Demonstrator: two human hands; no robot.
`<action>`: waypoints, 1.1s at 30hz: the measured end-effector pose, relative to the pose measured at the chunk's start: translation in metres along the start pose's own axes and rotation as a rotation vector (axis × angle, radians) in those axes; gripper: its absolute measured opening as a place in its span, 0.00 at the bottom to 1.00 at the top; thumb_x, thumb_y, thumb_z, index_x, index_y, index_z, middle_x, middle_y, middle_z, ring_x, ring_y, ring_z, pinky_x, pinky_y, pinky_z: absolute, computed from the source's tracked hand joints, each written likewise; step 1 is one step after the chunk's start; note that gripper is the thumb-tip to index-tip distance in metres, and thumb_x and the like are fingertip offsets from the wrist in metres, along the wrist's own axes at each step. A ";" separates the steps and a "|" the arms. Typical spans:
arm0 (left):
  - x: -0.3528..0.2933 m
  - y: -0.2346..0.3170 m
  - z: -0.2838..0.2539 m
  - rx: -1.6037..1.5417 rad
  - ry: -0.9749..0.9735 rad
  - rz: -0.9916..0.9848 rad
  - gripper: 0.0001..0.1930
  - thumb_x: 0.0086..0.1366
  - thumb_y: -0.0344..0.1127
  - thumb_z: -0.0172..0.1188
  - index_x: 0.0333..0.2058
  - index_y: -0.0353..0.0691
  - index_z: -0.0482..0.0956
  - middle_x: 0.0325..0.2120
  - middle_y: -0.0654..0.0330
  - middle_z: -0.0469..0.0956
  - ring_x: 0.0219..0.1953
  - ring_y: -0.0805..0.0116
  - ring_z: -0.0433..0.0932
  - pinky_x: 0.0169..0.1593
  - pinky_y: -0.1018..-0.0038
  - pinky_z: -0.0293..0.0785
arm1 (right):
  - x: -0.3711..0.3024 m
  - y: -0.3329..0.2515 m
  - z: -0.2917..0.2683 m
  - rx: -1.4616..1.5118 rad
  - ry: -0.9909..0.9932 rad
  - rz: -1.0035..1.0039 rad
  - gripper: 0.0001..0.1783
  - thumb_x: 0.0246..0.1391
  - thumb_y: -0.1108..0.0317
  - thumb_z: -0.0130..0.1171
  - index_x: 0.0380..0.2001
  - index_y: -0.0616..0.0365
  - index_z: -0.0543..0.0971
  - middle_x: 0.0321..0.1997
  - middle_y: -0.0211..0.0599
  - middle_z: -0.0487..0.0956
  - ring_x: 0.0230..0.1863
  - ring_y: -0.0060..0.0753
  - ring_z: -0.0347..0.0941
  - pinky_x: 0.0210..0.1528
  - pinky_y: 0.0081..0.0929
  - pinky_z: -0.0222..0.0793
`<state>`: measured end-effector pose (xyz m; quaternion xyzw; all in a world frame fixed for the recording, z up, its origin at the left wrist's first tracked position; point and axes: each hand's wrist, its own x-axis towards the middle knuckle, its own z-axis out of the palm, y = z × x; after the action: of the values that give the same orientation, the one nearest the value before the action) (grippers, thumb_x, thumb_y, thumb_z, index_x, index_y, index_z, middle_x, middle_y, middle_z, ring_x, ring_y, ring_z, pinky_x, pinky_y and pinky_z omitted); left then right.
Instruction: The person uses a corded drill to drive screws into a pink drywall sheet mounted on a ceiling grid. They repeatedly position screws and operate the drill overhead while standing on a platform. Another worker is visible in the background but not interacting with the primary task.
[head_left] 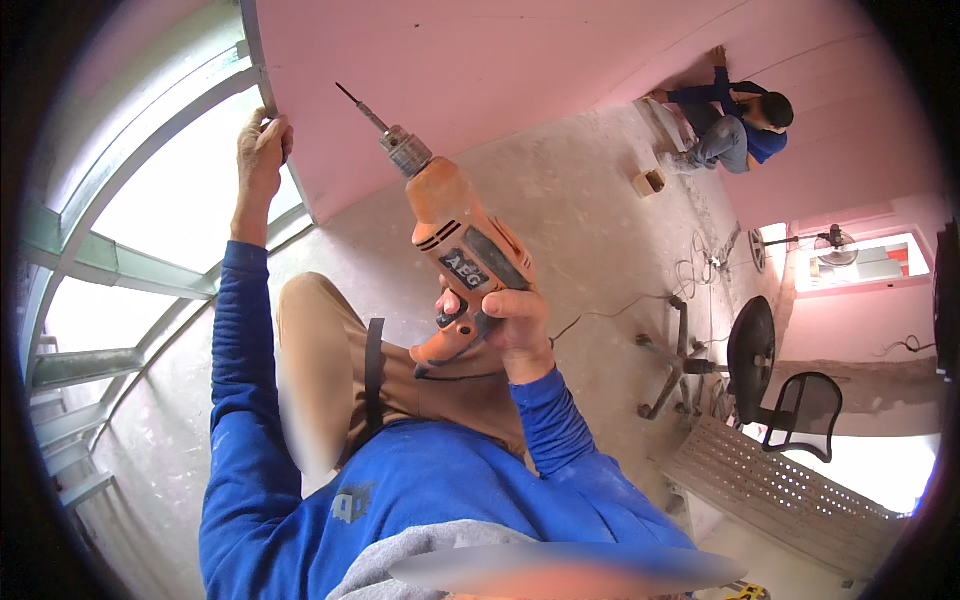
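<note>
My right hand [518,325] is wrapped round the grip of an orange and grey power drill [460,240], with a finger at its trigger. A long thin bit [362,107] sits in the drill's metal chuck [405,150] and points up and to the left, apart from the pink wall panel [420,70]. At the far left my left hand [262,155] is raised with its fingers curled closed, beside the panel's edge and a metal frame [150,95]. What those fingers hold, if anything, is hidden. The drill's cord [455,378] runs out below its grip.
A co-worker [740,120] crouches by the pink wall at the far right, near a small cardboard box [649,182]. An office chair [750,360], a fan [835,245], loose cables [700,265] and a perforated metal sheet [780,490] are on the right.
</note>
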<state>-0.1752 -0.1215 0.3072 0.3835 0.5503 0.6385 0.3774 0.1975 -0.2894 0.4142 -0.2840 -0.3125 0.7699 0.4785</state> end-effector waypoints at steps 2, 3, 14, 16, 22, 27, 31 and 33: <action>0.001 0.000 0.000 0.005 0.006 0.017 0.11 0.77 0.33 0.59 0.52 0.33 0.81 0.23 0.70 0.75 0.21 0.84 0.68 0.23 0.81 0.59 | 0.000 0.006 -0.003 0.020 0.009 0.011 0.43 0.38 0.69 0.72 0.63 0.68 0.76 0.44 0.54 0.84 0.37 0.46 0.86 0.47 0.50 0.88; 0.003 -0.001 0.001 0.030 0.019 -0.005 0.11 0.77 0.33 0.59 0.51 0.33 0.81 0.23 0.70 0.75 0.21 0.84 0.68 0.22 0.82 0.59 | 0.003 0.007 -0.006 0.020 0.009 0.010 0.42 0.39 0.69 0.71 0.63 0.68 0.76 0.44 0.54 0.84 0.37 0.46 0.86 0.47 0.49 0.88; -0.002 0.003 -0.008 0.059 0.019 -0.014 0.14 0.77 0.35 0.60 0.53 0.31 0.81 0.20 0.71 0.72 0.18 0.85 0.65 0.20 0.81 0.56 | 0.025 0.008 -0.031 0.156 -0.086 0.056 0.46 0.41 0.76 0.67 0.70 0.59 0.72 0.46 0.55 0.83 0.37 0.50 0.85 0.44 0.52 0.88; -0.005 0.004 -0.011 0.073 0.011 -0.014 0.15 0.78 0.36 0.60 0.55 0.30 0.81 0.19 0.72 0.71 0.17 0.85 0.64 0.19 0.82 0.56 | 0.028 0.009 -0.037 0.173 -0.081 0.074 0.46 0.41 0.75 0.67 0.70 0.58 0.72 0.46 0.55 0.83 0.36 0.50 0.85 0.43 0.52 0.88; -0.007 0.007 -0.013 0.062 -0.017 0.013 0.20 0.77 0.35 0.61 0.61 0.28 0.78 0.18 0.73 0.71 0.16 0.86 0.63 0.18 0.84 0.56 | 0.043 0.011 -0.051 0.231 -0.139 0.083 0.44 0.40 0.74 0.69 0.67 0.59 0.73 0.45 0.52 0.83 0.36 0.49 0.85 0.42 0.51 0.88; -0.010 0.010 -0.015 0.077 -0.021 0.000 0.19 0.77 0.35 0.61 0.61 0.29 0.79 0.19 0.73 0.71 0.16 0.86 0.63 0.18 0.84 0.56 | 0.043 0.016 -0.057 0.253 -0.132 0.104 0.44 0.39 0.74 0.70 0.66 0.59 0.74 0.44 0.49 0.83 0.35 0.47 0.84 0.41 0.49 0.87; -0.009 0.007 -0.014 0.059 -0.003 -0.009 0.16 0.78 0.34 0.60 0.57 0.30 0.81 0.19 0.72 0.72 0.16 0.86 0.64 0.18 0.83 0.56 | 0.043 0.018 -0.058 0.241 -0.127 0.077 0.53 0.39 0.76 0.71 0.74 0.60 0.67 0.55 0.49 0.82 0.40 0.44 0.84 0.41 0.47 0.87; -0.008 0.004 -0.012 0.023 0.009 -0.017 0.14 0.78 0.33 0.60 0.56 0.30 0.81 0.19 0.72 0.72 0.16 0.85 0.64 0.18 0.83 0.56 | 0.043 0.018 -0.058 0.219 -0.128 0.065 0.56 0.38 0.76 0.71 0.77 0.59 0.65 0.58 0.49 0.82 0.40 0.45 0.83 0.41 0.47 0.86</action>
<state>-0.1828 -0.1340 0.3094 0.3800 0.5625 0.6307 0.3761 0.2140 -0.2443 0.3574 -0.1905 -0.2469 0.8310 0.4606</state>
